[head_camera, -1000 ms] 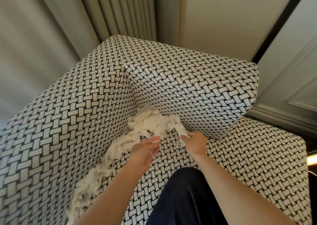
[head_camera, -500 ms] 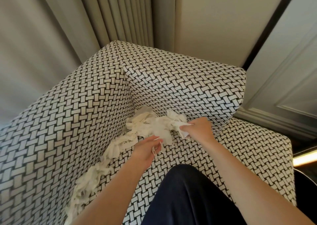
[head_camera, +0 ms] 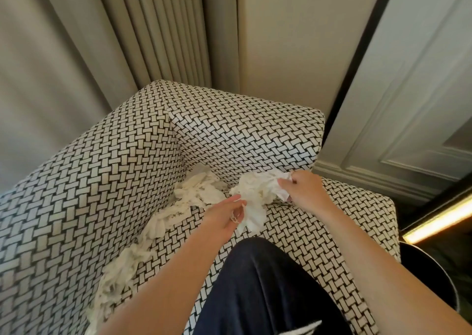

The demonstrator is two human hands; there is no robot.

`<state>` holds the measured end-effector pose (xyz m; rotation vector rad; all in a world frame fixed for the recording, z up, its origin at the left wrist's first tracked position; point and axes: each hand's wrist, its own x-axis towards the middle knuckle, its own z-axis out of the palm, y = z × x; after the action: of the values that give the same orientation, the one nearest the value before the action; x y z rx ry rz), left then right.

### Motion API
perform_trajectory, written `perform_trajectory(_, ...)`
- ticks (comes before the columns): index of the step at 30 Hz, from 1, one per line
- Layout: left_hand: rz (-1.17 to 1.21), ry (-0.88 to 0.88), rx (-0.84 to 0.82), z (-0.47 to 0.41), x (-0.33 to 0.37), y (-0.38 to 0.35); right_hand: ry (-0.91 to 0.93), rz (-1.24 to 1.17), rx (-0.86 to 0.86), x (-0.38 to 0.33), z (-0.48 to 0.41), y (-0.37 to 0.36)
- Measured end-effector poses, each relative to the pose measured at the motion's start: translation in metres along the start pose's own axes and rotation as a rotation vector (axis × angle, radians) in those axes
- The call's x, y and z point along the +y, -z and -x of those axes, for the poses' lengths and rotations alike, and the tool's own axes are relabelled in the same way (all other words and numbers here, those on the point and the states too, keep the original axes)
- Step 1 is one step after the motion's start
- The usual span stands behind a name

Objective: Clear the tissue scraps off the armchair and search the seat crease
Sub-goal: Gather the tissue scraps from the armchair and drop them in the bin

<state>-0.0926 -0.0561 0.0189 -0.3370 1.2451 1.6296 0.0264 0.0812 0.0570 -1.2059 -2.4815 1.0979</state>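
Right hand (head_camera: 304, 193) clamps tissue wad (head_camera: 258, 189), left hand (head_camera: 224, 218) pinches its tail | wad newly lifted off armchair seat (head_camera: 332, 232) (left-crease scraps (head_camera: 153, 230) remain)

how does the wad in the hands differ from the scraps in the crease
The wad is one bunched clump; the scraps trail in a long line. The wad is held by the left hand and right hand; the scraps lie loose on the seat. Both are crumpled white tissue.
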Motion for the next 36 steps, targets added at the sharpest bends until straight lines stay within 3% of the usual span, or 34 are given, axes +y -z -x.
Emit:
perform_trajectory(13,-0.119,-0.047,-0.049,0.029,-0.028,-0.071,-0.013,-0.313,0.140,0.021,0.052,0.076)
perform_trajectory(19,-0.204,-0.008,-0.160,0.037,-0.047,-0.099,-0.093,-0.374,0.180,0.048,0.066,0.103)
perform_trajectory(27,-0.488,-0.023,-0.235,0.032,-0.086,-0.157,-0.154,-0.374,0.175,0.102,0.086,0.142)
perform_trajectory(36,-0.696,0.025,-0.216,0.020,-0.145,-0.214,-0.310,-0.558,0.295,0.178,0.100,0.169)
